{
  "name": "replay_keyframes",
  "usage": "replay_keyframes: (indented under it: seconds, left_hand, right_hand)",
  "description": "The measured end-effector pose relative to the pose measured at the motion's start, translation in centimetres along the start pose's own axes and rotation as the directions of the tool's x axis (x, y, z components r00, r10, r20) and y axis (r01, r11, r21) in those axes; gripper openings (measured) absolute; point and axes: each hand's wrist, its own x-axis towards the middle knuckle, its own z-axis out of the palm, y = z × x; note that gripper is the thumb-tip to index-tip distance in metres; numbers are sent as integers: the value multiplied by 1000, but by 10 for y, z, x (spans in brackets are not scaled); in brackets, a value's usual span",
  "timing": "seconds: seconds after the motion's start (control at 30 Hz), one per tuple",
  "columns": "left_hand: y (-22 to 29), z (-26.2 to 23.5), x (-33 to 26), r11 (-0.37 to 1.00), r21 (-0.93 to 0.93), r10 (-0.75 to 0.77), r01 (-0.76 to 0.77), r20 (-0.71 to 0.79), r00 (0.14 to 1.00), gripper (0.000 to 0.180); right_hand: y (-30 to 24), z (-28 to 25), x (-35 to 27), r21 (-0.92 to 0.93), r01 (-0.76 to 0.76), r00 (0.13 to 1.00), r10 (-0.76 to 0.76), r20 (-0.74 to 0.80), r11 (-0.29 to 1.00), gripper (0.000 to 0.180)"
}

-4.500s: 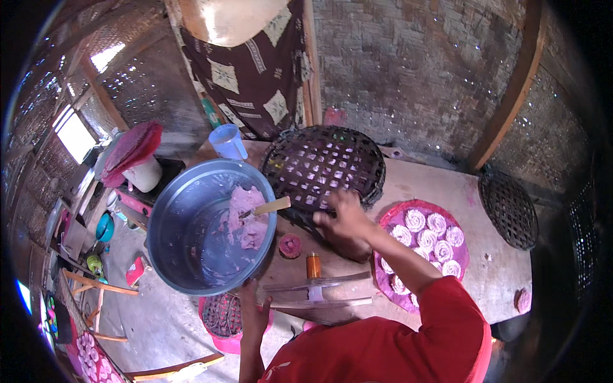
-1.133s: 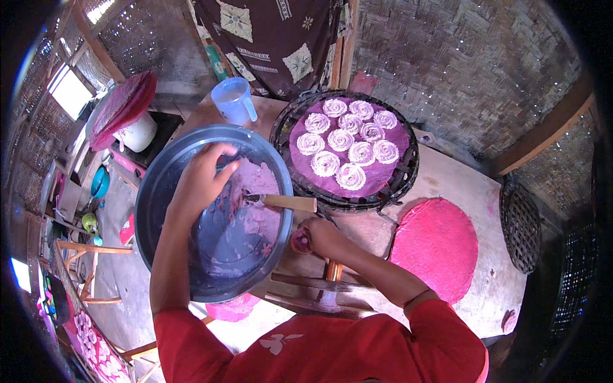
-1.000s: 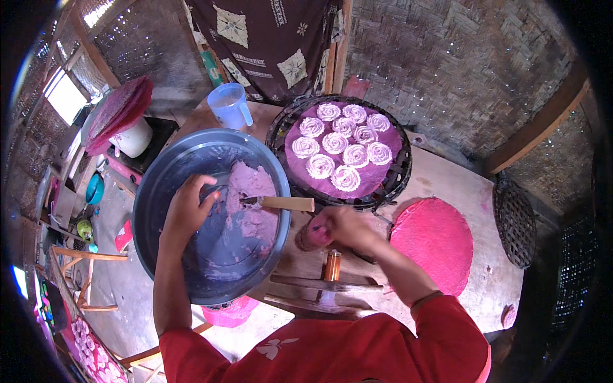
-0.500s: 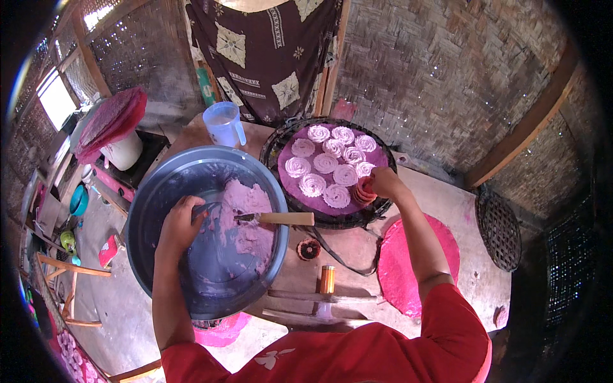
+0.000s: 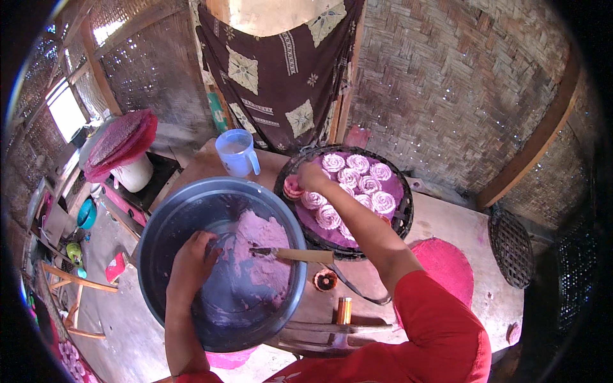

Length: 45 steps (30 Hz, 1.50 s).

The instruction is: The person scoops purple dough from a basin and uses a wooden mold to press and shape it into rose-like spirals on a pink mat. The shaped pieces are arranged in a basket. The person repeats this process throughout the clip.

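My right hand reaches to the left part of a round woven tray, its fingers closed on a small reddish round mould. Pale pink swirled rosettes sit on the tray's purple sheet; my forearm hides some of them. Beside that forearm a bit of another reddish rim shows. My left hand hangs open over a big grey basin, fingers apart, nothing in them. Pinkish-purple dough lies in the basin. A wooden-handled tool rests across the dough and the basin's right rim.
A blue jug stands behind the basin. Right of the basin are a fluted ring with a dark centre and a gold-orange cylinder. A pink round sheet lies on the table, with a woven basket lid at its right edge.
My right hand has moved from the tray's lower right side to its left side. My left hand stays open over the basin. The whole view has shifted slightly.
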Motion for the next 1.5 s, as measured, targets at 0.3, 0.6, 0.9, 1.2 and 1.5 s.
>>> replay_keyframes:
  seconds: [0.3,0.6,0.9,1.2,1.5]
  left_hand:
    - [15,-7,1,994,47,-103,100,74,992,29]
    - [28,-14,4,986,36,-165,162,120,979,28]
    - [23,-12,6,992,43,-125,122,102,987,26]
    - [-9,0,4,1000,-20,19,-18,69,997,20]
    - [-24,24,14,994,-93,-76,58,-205,976,21]
  right_hand:
    - [79,-5,35,74,80,996,-77,-39,994,30]
    - [221,-22,43,14,-510,806,483,-343,860,39]
    - [214,-45,16,302,-500,680,584,-443,812,33]
    - [295,-28,-353,597,-621,475,849,-230,509,19]
    - [384,37,-593,395,-918,-141,893,-427,44,36]
